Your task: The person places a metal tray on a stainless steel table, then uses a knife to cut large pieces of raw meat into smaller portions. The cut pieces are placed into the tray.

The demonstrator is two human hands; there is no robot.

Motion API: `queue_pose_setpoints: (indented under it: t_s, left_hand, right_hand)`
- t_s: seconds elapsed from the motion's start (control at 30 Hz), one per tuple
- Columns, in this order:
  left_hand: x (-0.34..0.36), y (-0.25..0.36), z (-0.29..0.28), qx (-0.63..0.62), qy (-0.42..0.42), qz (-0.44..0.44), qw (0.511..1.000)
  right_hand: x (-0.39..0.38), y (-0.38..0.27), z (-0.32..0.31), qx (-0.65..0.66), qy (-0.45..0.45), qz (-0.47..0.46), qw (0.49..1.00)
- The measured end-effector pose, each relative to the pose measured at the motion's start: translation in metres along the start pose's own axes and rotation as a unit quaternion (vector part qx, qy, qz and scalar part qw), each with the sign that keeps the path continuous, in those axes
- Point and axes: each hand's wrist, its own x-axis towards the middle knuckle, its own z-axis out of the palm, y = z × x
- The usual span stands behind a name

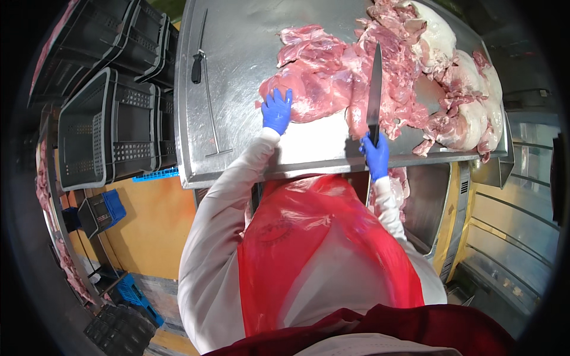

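In a blue glove, my left hand (276, 111) lies with fingers spread on the near left part of a large piece of raw meat (320, 89). My right hand (376, 155), gloved the same way, is wrapped round the handle of a long butcher's knife (375, 89). Its blade points away from me, above the meat at the middle of the steel table (237, 59). More pieces of meat with pale skin and fat (436, 35) are heaped on the table's right side.
A thin metal rod with a crossbar (212, 113) and a black-handled sharpening steel (198, 66) lie on the table's left. Dark perforated crates (107, 127) are stacked beyond its left edge. A steel bin (424, 202) with meat stands below the near right edge.
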Motion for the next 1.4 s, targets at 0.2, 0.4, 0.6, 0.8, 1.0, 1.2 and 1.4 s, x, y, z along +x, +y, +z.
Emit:
queue_pose_setpoints:
  t_s: [0.2, 0.4, 0.6, 0.8, 1.0, 1.2, 1.4]
  left_hand:
    - [0.072, -0.034, -0.013, -0.154, -0.074, 0.135, 0.976]
    - [0.089, -0.050, -0.044, -0.442, -0.338, -0.014, 0.831]
    - [0.080, -0.068, -0.038, -0.602, -0.345, -0.082, 0.715]
    - [0.046, -0.061, -0.011, -0.645, -0.302, -0.200, 0.673]
    - [0.020, -0.072, 0.017, -0.777, -0.201, -0.265, 0.534]
    - [0.019, -0.108, 0.026, -0.805, -0.221, -0.270, 0.480]
    - [0.005, -0.078, 0.009, -0.834, -0.186, -0.311, 0.417]
  right_hand:
    - [-0.038, -0.016, 0.009, -0.109, -0.052, 0.034, 0.992]
    - [-0.077, -0.029, 0.002, -0.258, -0.145, 0.010, 0.955]
    - [-0.056, 0.044, 0.026, -0.363, -0.181, -0.074, 0.911]
    - [0.029, -0.036, 0.122, -0.366, -0.204, -0.031, 0.908]
    - [0.089, -0.017, 0.171, -0.360, -0.246, -0.149, 0.887]
    - [0.017, -0.053, 0.075, -0.389, -0.330, -0.010, 0.860]
    - [0.009, 0.021, 0.133, -0.381, -0.231, -0.066, 0.893]
